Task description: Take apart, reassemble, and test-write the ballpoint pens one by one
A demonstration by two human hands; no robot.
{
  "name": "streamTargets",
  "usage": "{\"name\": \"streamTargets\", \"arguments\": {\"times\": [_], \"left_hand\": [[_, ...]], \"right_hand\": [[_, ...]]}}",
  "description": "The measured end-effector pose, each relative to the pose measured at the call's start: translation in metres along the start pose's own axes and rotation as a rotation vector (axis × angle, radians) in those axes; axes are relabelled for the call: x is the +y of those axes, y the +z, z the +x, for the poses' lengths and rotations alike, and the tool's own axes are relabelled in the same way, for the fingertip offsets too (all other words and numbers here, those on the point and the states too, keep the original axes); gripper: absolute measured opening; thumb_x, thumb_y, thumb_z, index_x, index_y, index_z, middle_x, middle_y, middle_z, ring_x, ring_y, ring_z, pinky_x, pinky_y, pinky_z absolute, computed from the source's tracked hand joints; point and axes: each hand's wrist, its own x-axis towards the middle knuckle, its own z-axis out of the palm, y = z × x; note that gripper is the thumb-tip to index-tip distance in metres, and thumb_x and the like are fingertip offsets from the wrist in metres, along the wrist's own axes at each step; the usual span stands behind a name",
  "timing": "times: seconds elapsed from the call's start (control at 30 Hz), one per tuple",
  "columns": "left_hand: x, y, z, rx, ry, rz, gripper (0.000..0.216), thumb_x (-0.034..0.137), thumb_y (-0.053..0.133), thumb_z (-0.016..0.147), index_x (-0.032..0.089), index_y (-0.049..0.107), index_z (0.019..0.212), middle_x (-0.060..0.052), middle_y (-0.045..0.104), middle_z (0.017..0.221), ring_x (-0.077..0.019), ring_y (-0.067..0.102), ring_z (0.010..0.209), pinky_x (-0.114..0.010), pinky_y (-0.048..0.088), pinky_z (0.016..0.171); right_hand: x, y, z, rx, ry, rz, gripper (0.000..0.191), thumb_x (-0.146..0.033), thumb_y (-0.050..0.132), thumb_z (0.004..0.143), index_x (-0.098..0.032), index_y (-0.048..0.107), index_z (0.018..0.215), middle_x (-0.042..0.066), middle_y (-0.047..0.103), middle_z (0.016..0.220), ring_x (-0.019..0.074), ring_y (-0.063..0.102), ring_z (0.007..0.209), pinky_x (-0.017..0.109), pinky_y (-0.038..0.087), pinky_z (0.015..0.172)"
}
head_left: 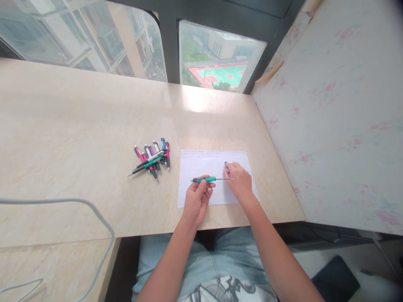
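A person seated at a pale, marbled desk (78, 138) holds a green pen barrel (210, 179) over a sheet of paper (189, 199), the left hand (197, 201) pinching it between thumb and fingers; a thin rod (223, 179) juts from the barrel toward the right hand (242, 181), though whether the two touch cannot be told. The right hand's fingers close on a small, dark-tipped piece (226, 164), partly hidden; to the left of the sheet lies a crossed pile of pens (154, 161) in pink, white, blue, purple and green.
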Motion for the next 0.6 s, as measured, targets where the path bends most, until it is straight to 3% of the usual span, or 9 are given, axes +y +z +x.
{"name": "streamTargets", "arguments": {"times": [0.2, 0.37, 0.5, 0.6], "left_hand": [[-0.001, -0.001, 0.0, 0.0, -0.008, 0.006, 0.022, 0.023, 0.079, 0.074, 0.013, 0.071, 0.092, -0.005, 0.072, 0.088, -0.0086, 0.067, 0.074, -0.014, 0.053, 0.063], [-0.001, 0.0, 0.0, -0.005, -0.007, 0.005, 0.022, 0.023, 0.079, 0.074, 0.012, 0.072, 0.092, -0.004, 0.072, 0.088, -0.0083, 0.067, 0.074, -0.013, 0.052, 0.064], [-0.001, 0.0, 0.001, 0.007, -0.005, 0.011, 0.023, 0.023, 0.078, 0.075, 0.012, 0.071, 0.093, -0.005, 0.072, 0.085, -0.0089, 0.067, 0.075, -0.013, 0.052, 0.064], [-0.001, 0.0, 0.001, 0.01, -0.007, 0.02, 0.021, 0.023, 0.077, 0.076, 0.012, 0.071, 0.094, -0.005, 0.072, 0.085, -0.009, 0.067, 0.074, -0.014, 0.052, 0.064]], "right_hand": [[-0.001, 0.005, 0.001, -0.001, 0.005, -0.026, 0.016, -0.022, 0.053, 0.089, -0.022, 0.069, 0.091, 0.004, 0.067, 0.088, 0.0158, 0.058, 0.072, 0.028, 0.025, 0.054], [0.0, 0.004, 0.004, -0.014, -0.002, 0.045, 0.015, -0.021, 0.052, 0.087, -0.021, 0.067, 0.084, 0.005, 0.065, 0.086, 0.0159, 0.056, 0.071, 0.027, 0.027, 0.055], [0.007, 0.002, 0.001, -0.008, -0.026, 0.355, 0.008, -0.022, 0.055, 0.083, -0.021, 0.063, 0.08, 0.002, 0.062, 0.076, 0.0155, 0.056, 0.069, 0.026, 0.036, 0.06], [0.013, 0.002, -0.011, -0.013, 0.067, 0.683, 0.007, -0.027, 0.057, 0.081, -0.021, 0.06, 0.082, -0.001, 0.06, 0.072, 0.0149, 0.055, 0.066, 0.026, 0.041, 0.061]]}}
